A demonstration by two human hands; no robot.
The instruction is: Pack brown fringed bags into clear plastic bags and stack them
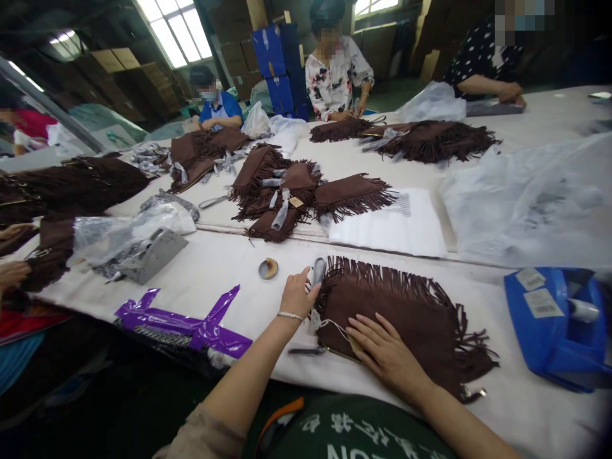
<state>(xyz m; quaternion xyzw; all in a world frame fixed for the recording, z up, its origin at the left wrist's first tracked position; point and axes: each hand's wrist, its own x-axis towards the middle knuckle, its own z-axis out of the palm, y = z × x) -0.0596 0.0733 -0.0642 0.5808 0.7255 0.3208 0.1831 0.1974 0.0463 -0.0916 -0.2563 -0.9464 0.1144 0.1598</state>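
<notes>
Fringed suede bag [401,325] — long axis slanting rightward, right hand [387,354] atop.

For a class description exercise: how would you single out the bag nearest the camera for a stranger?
Start at the long white table. On its near side lies a fringed brown suede bag. Unlike the other bags, it has a right hand pressed flat on it.

Daylight enters through a tall paned window [174,32] at the upper left of the frame and a second window [375,5] at top centre. Stacked cardboard cartons [234,57] line the far walls, beside blue crates [280,70], behind the white-covered worktop [191,277]; a green floor [387,92] shows beyond it.
</notes>
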